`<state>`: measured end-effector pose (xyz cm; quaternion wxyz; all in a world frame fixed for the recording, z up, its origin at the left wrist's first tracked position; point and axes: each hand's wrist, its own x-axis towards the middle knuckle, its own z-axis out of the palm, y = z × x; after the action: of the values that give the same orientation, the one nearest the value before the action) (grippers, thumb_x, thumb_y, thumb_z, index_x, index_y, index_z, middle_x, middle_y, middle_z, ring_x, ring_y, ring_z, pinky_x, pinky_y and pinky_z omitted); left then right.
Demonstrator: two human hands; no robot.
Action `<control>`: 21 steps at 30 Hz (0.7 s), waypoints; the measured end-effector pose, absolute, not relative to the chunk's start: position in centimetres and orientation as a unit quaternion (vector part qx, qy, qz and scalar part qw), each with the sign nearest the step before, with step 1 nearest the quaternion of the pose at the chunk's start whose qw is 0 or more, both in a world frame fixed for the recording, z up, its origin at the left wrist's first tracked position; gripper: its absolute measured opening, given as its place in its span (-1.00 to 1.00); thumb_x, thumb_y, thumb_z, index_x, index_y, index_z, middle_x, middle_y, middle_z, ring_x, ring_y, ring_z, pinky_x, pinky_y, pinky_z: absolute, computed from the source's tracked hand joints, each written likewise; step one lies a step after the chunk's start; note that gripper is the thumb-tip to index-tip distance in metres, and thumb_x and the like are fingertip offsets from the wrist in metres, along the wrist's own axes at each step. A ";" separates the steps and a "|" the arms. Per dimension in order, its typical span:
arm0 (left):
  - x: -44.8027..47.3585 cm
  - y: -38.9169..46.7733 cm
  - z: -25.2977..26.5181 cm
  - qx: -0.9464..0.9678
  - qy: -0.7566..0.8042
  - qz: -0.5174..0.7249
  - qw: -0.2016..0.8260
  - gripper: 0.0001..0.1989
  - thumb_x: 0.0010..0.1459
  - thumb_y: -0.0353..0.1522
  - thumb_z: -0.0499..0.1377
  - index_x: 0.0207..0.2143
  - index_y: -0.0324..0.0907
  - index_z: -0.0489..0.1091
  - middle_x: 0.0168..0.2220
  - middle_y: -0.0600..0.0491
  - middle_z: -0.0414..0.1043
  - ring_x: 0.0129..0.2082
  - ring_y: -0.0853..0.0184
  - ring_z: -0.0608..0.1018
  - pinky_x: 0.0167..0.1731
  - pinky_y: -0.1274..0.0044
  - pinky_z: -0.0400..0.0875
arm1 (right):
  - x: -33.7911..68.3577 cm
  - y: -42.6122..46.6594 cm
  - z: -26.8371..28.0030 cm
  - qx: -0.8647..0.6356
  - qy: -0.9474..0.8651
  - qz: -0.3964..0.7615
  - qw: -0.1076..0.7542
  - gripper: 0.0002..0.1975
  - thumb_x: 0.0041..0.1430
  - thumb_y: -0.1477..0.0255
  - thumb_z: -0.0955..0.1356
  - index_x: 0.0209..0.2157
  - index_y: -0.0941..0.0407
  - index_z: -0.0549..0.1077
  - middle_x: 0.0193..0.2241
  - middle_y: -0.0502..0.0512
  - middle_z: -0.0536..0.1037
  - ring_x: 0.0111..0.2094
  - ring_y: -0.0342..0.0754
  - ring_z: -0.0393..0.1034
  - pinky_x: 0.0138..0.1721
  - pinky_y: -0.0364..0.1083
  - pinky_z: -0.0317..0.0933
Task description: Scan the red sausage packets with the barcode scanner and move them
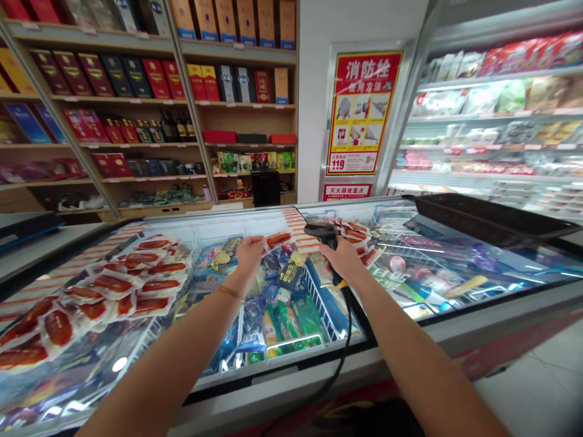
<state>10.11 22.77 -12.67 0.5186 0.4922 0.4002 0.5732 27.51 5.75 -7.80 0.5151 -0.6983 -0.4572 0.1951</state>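
My left hand (250, 254) pinches the near end of a vacuum-packed reddish-brown sausage (279, 239) and holds it above the glass lid. My right hand (342, 260) is wrapped round the grip of a black barcode scanner (321, 230), whose head points left towards the sausage. From the scanner's base a black cable (348, 321) hangs down over the front edge. To the left lies a spread pile of similar sausage packs (157, 285) on the glass. A smaller group of sausage packs (357, 230) lies behind my right hand, partly hidden by it.
Under the glass, the chest freezer (282, 376) holds wire baskets of coloured packages. A dark brown tray (492, 215) rests at the right. Boxes and bottles fill shelves (237, 103) behind; a refrigerated display (496, 115) stands at the right.
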 end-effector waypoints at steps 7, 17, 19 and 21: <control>22.4 20.8 -8.4 0.509 0.335 0.541 0.579 -0.90 -0.06 -0.49 0.26 -0.44 -0.23 0.39 -0.47 0.07 0.46 -0.44 0.37 0.55 -0.33 0.44 0.52 | 38.2 1.7 -7.0 -0.760 -0.361 0.129 0.525 -0.82 0.09 0.34 0.37 -0.48 0.13 0.33 -0.71 -0.01 0.41 -0.75 -0.13 0.30 -0.70 -0.17 0.18; 32.4 23.0 -7.3 0.535 0.369 0.468 0.599 -0.72 0.03 -0.56 0.21 -0.15 -0.27 0.43 -0.37 -0.02 0.48 -0.42 0.38 0.57 -0.35 0.52 0.52 | 41.9 0.7 -7.2 -0.758 -0.333 0.142 0.543 -0.86 0.09 0.36 0.34 -0.43 0.11 0.33 -0.63 -0.01 0.44 -0.73 -0.12 0.33 -0.70 -0.16 0.19; 31.7 23.8 -7.6 0.553 0.371 0.454 0.592 -0.69 0.02 -0.56 0.23 -0.12 -0.28 0.44 -0.33 -0.04 0.49 -0.39 0.35 0.57 -0.35 0.51 0.51 | 41.5 1.1 -7.2 -0.770 -0.344 0.133 0.521 -0.85 0.10 0.34 0.34 -0.45 0.12 0.34 -0.65 0.00 0.43 -0.71 -0.12 0.34 -0.68 -0.16 0.19; 30.5 24.5 -7.8 0.570 0.371 0.447 0.581 -0.71 0.01 -0.56 0.23 -0.15 -0.28 0.46 -0.28 -0.06 0.50 -0.35 0.32 0.58 -0.35 0.49 0.51 | 40.7 1.6 -7.1 -0.781 -0.355 0.119 0.499 -0.82 0.11 0.33 0.34 -0.47 0.13 0.36 -0.68 0.02 0.43 -0.71 -0.11 0.34 -0.67 -0.17 0.18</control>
<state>30.48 24.46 -7.76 0.5813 0.5695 0.3709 0.4473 40.72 1.58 -7.10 0.4993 -0.7812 -0.3551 0.1193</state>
